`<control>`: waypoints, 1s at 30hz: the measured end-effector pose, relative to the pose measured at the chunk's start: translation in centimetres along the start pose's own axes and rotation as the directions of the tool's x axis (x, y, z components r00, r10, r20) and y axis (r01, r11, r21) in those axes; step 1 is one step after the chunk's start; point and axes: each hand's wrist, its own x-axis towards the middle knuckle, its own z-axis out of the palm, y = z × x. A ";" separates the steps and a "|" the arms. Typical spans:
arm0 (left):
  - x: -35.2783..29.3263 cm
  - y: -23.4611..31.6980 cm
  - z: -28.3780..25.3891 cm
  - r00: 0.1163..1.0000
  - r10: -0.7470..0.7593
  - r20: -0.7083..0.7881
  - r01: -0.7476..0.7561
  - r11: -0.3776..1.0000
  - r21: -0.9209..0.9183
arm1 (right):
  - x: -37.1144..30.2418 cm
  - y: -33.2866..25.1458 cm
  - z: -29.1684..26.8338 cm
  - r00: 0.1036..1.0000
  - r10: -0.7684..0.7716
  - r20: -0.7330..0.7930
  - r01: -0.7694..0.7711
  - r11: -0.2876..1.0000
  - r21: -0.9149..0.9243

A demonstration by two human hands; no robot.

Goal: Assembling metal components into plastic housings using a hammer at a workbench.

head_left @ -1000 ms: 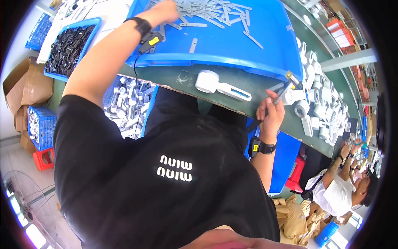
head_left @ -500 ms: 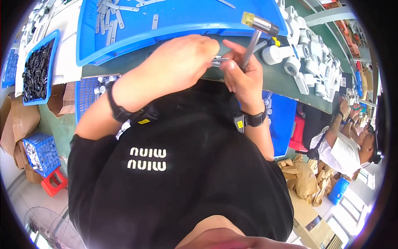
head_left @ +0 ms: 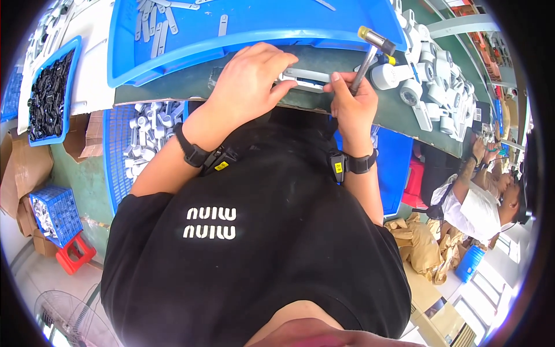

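Observation:
A flat grey strip (head_left: 309, 74) lies over a long white part (head_left: 310, 87) at the bench's near edge. My left hand (head_left: 248, 81) curves around the left end of the white part. Its thumb rests on the near side, the index finger bends over the far side, and the other fingers are hidden. Closed around the handle of a small hammer (head_left: 365, 61), my right hand (head_left: 355, 104) holds the tool tilted, head up, with a yellowish face. That hand's thumb and index finger also touch the strip's right end.
A big blue tray (head_left: 243, 41) with loose grey strips stands beyond my hands. White round-headed parts (head_left: 425, 75) pile up at right. A smaller blue tray (head_left: 67, 110) of black pieces is at left. Below the bench is a blue basket (head_left: 115, 150). A co-worker (head_left: 471, 208) sits at far right.
My hands have moved apart, the left one up and left, the right one slightly right with the hammer. The grey strip now lies over the white part between them.

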 end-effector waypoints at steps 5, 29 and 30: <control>-0.3 -0.4 0.4 0.998 -0.047 0.036 0.049 0.998 -0.037 | 0.0 0.0 -0.1 0.999 0.022 0.029 -0.021 0.999 -0.030; 0.0 0.6 0.4 0.994 0.092 0.062 -0.099 0.989 0.113 | -0.1 1.0 -0.7 0.963 -0.252 0.096 0.265 0.821 -0.505; 0.1 0.9 0.4 0.992 0.115 0.061 -0.122 0.982 0.142 | -0.1 1.0 -0.6 0.964 -0.250 0.090 0.261 0.830 -0.492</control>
